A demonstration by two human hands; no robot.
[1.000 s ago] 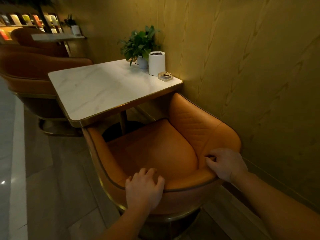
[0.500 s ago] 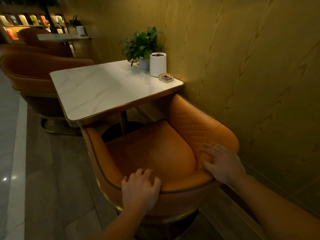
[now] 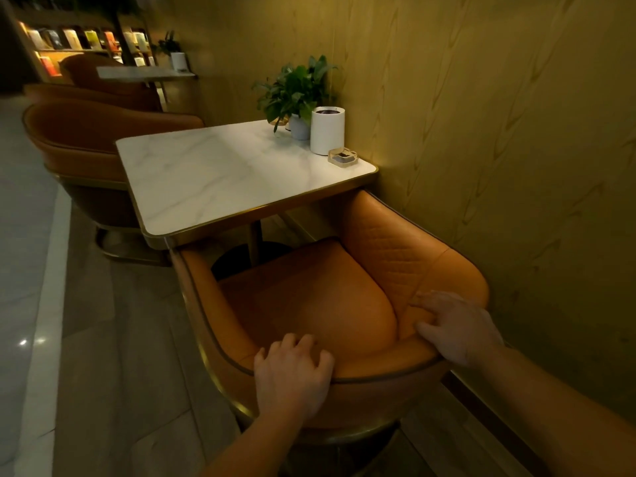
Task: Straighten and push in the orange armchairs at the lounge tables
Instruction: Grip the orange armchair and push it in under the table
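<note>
An orange armchair with a gold-trimmed shell stands in front of me, its seat front tucked under the near edge of a white marble table. My left hand grips the top of the backrest rim, fingers curled over it. My right hand rests on the rim's right part, fingers pressing the quilted inner padding. A second orange armchair faces this one from the table's far side.
A wood-panelled wall runs close along the chair's right side. On the table's far right corner stand a potted plant, a white cylinder and a small glass dish. Another table and chair stand further back. Tiled floor lies to the left.
My right hand has slid forward onto the inner padding and spread its fingers. The chair sits a little further under the table. My view has shifted left.
</note>
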